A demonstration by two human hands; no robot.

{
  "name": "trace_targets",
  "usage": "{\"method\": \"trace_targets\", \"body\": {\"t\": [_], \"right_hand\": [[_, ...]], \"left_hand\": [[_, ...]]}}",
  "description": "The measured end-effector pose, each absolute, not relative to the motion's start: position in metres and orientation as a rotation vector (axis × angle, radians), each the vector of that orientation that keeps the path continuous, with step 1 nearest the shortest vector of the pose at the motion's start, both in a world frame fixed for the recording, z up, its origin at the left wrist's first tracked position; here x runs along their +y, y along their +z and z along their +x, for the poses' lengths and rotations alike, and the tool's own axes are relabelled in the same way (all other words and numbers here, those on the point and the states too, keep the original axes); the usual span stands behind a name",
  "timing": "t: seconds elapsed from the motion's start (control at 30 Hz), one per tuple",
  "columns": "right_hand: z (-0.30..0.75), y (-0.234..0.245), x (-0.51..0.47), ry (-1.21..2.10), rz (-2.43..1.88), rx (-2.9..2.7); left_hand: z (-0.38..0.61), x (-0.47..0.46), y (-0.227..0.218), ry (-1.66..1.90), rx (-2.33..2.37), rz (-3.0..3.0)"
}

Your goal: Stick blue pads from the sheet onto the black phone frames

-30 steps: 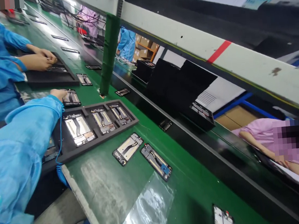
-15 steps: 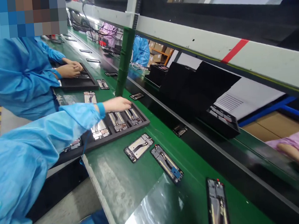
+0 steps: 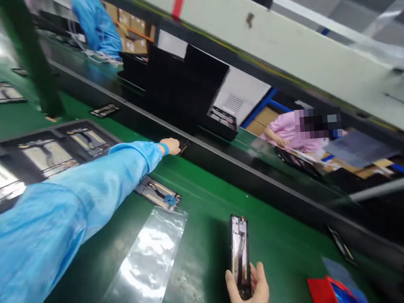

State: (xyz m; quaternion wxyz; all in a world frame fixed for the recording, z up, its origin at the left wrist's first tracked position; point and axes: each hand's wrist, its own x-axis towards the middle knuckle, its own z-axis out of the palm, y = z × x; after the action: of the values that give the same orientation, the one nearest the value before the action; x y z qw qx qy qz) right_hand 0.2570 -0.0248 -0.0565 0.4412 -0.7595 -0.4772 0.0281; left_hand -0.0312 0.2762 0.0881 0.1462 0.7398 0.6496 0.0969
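- While plenty's out on the counter (image 3: 203, 258), I'd call this partway done.
- Tray (image 3: 105, 132): phones (image 3: 88, 141) sit in its three visible slots.
- Plastic (image 3: 153, 248): flat, with a blue-patched phone (image 3: 157, 191) loose by its end.
- Right hand (image 3: 250, 301): gripping a red-tipped phone (image 3: 240, 249) over the counter.
- Left hand (image 3: 170, 146): at a dark phone (image 3: 185, 147), can't tell if it's gripped.
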Motion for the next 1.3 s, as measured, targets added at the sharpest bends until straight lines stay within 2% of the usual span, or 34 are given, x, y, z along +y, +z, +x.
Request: {"method": "trace_targets", "body": {"t": [0.27, 0.43, 0.53, 0.67, 0.8, 0.93, 1.3], "right_hand": [[0.249, -0.042, -0.030, 0.190, -1.855, -1.181], [0.246, -0.038, -0.033, 0.269, -1.860, -1.138], [0.245, -0.034, -0.034, 0.284, -1.864, -1.126], [0.247, -0.034, -0.034, 0.255, -1.918, -1.207], [0.245, -0.038, -0.034, 0.269, -1.970, -1.320], [0.237, -0.040, -0.035, 0.236, -1.960, -1.424], [0.227, -0.051, -0.036, 0.167, -1.930, -1.549]], "left_hand": [[0.014, 0.330, 0.027, 0.136, 2.158, 2.048], [0.009, 0.326, 0.048, 0.092, 2.117, 2.080], [-0.001, 0.287, 0.071, 0.153, 2.056, 2.180], [-0.027, 0.188, 0.083, 0.281, 1.906, 2.452], [-0.065, 0.081, 0.075, 0.492, 1.715, 2.839], [-0.094, 0.007, 0.057, 0.604, 1.863, 2.811], [-0.125, -0.054, 0.034, 0.613, 2.120, 2.690]]}}
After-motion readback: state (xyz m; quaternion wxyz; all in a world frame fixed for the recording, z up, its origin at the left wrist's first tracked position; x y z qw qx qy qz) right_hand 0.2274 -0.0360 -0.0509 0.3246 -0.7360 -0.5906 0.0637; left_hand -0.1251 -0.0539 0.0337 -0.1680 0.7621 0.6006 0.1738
